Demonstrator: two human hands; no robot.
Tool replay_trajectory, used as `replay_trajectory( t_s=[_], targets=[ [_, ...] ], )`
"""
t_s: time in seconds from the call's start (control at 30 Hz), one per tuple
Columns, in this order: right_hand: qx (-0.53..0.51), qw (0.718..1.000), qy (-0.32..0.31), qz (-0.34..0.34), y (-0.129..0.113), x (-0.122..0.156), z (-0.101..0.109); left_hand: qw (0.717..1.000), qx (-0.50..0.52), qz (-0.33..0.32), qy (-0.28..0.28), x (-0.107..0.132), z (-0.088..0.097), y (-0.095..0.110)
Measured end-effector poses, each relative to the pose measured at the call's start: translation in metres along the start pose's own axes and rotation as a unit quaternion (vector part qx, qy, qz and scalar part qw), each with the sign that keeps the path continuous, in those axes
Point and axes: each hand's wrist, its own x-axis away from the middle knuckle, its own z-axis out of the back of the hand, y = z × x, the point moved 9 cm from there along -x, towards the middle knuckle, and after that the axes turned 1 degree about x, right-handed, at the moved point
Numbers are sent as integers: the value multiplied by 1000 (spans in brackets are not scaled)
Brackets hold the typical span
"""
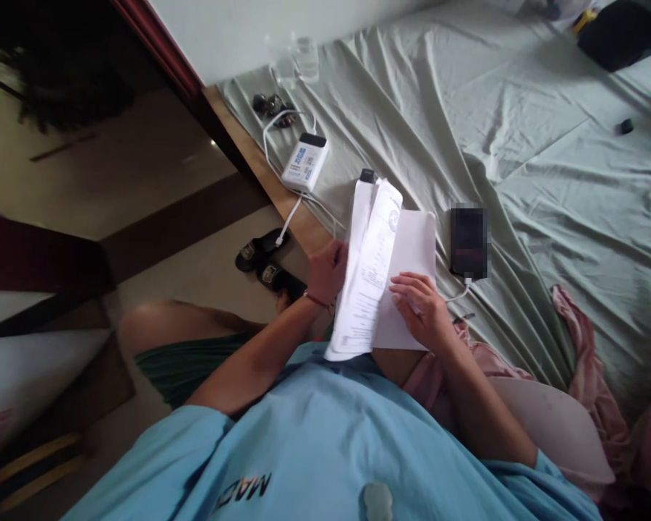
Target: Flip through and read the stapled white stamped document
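A sheaf of printed papers (pixel 369 268) rests over my lap, with a black binder clip (pixel 367 175) at its top end. Its left-hand pages are raised and curled, and a round stamp shows near the top of one. My left hand (pixel 326 271) grips the sheaf by its left edge; some of its fingers are hidden behind the pages. My right hand (pixel 422 307) lies with fingers stretched out over the blank white sheet (pixel 417 250) on the right side. Beyond that hand a phone (pixel 469 240) lies on the bedsheet with a white cable plugged in.
A white power bank (pixel 305 161) with white cables lies near the bed's wooden edge (pixel 260 170). Behind it are dark beaded items (pixel 274 108) and clear glasses (pixel 307 59). Black slippers (pixel 260 250) sit on the floor. Pink cloth (pixel 591 354) lies at right on the green bedsheet (pixel 542 217).
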Motion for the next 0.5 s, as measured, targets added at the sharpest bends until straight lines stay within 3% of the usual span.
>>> replay_trajectory(
  t_s=[0.13, 0.2, 0.33, 0.43, 0.5],
  targets=[
    [-34, 988, 99, -113, 26, 7, 20, 1000, -3, -11, 24, -3, 5, 6],
    [-93, 969, 149, -173, 41, 15, 27, 1000, -2, -10, 24, -3, 4, 8],
    [-203, 923, 231, -230, 62, 26, 37, 1000, 11, -9, 20, -1, 3, 8],
    [-225, 903, 252, -265, 72, 30, 41, 1000, 6, -21, 22, -1, 4, 9],
    [-207, 910, 243, -264, 74, 30, 43, 999, -8, -29, 24, -2, 4, 9]
  ],
)
